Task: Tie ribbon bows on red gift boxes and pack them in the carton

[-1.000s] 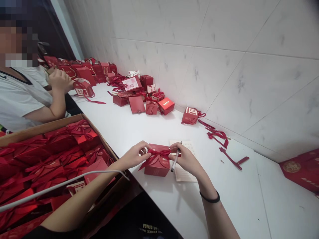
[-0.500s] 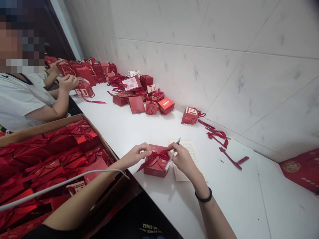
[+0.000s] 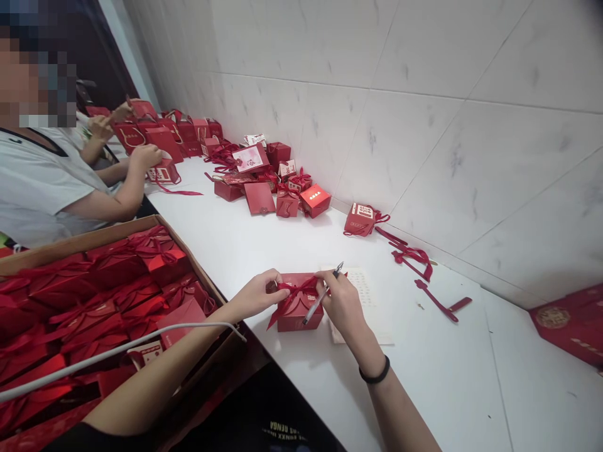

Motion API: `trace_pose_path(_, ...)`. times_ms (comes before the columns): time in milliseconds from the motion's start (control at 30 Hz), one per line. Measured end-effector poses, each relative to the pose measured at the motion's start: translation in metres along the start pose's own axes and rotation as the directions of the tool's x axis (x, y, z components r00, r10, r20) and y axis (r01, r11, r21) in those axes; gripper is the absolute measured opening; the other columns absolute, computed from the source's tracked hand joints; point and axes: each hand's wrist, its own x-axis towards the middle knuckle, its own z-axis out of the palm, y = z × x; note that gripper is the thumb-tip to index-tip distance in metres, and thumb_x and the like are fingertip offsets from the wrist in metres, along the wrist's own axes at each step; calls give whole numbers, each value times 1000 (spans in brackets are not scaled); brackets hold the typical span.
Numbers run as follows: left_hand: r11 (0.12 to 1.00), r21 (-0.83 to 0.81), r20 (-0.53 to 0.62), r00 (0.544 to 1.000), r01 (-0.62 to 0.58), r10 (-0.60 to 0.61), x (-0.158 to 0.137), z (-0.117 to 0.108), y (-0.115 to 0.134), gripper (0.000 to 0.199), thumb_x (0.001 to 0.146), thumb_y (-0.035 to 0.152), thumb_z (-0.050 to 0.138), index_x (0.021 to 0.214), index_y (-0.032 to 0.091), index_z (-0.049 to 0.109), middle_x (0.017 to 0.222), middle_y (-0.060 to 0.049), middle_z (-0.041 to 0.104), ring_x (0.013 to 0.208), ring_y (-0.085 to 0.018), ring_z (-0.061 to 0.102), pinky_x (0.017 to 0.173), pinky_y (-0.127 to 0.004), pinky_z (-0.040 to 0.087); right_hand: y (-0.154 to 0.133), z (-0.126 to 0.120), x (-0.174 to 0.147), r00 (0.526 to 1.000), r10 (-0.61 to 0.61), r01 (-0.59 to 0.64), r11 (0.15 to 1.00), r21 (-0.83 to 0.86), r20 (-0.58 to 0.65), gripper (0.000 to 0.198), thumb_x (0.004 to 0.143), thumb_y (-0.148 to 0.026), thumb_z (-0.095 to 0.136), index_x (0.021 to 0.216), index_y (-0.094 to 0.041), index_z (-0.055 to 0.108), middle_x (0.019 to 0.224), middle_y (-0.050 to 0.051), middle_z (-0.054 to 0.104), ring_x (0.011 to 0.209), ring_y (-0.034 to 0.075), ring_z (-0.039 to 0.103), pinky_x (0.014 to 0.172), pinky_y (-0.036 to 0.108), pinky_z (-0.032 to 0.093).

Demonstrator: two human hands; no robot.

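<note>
A small red gift box (image 3: pixel 298 320) stands on the white table in front of me, with a dark red ribbon (image 3: pixel 298 290) tied in a bow across its top. My left hand (image 3: pixel 262 292) pinches the bow's left side between thumb and fingers. At the right side of the bow, my right hand (image 3: pixel 340 300) grips the ribbon with its fingertips. A clear pen (image 3: pixel 315 305) with a dark tip is also tucked in that hand, slanting over the box. Partly under my right hand lies a sheet of paper (image 3: pixel 365 289) with lines of writing.
On my left a cardboard carton (image 3: pixel 186 248) holds several ribboned red boxes, with a white cable (image 3: pixel 117 346) across it. More red boxes (image 3: pixel 259 198) pile by the wall. Loose ribbons (image 3: pixel 438 301) lie to the right. A co-worker (image 3: pixel 61 182) handles a red box at the far left.
Both hands have shifted slightly right with the box, still pinching the ribbon. The co-worker's hand has moved down onto the box there.
</note>
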Motion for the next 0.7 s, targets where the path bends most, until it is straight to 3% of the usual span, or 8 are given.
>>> trace_pose_path(200,991,-126,25,999,46,-43,-1,3,3,28,75,46,54,69,20,45,58,4,48,56,-12,49,57,-25,39,0,0,-1,997,64,-62,997,-53,39,15,81,-14,43,85,-17,57,65,5,54,60,21,52,57,28,41)
trace_pose_path(333,985,-166,1,998,56,-56,0,4,4,34,78,52,49,68,20,43,56,4,50,55,-12,51,58,-26,41,-5,-5,0,974,162,-185,972,143,158,20,79,-10,40,85,-19,58,71,6,58,65,21,56,58,28,43)
trace_pose_path(533,984,-165,-5,998,62,-64,0,2,2,36,78,52,50,66,20,42,55,4,50,54,-11,51,57,-25,42,-7,-19,9,939,239,-339,772,538,249,20,76,-18,45,89,-21,59,87,4,65,76,19,61,70,30,48)
trace_pose_path(700,978,-199,-2,998,68,-70,-1,3,6,36,77,52,52,65,19,43,52,5,49,53,-11,50,56,-24,42,-4,-22,13,898,292,-436,689,579,328,17,78,-33,54,85,-19,59,80,3,63,71,18,58,67,30,46)
